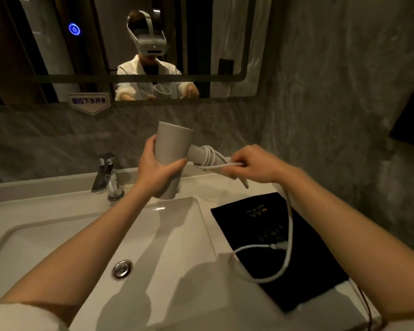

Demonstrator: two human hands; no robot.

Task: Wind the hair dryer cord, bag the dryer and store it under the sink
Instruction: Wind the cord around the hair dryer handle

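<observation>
A grey hair dryer (171,144) is held upright above the back of the sink, barrel vertical, handle pointing right. My left hand (153,166) grips the barrel from the left. Several turns of white cord (209,155) wrap the handle. My right hand (253,164) pinches the cord just right of the handle. The loose cord (289,237) hangs down and loops over a flat black storage bag (268,242), which lies on the counter right of the basin; the plug end rests on the bag.
A white basin (82,235) with a chrome drain (122,268) lies below my arms. A chrome faucet (107,175) stands at the back left. A mirror (58,44) and grey stone wall (332,115) rise behind and to the right.
</observation>
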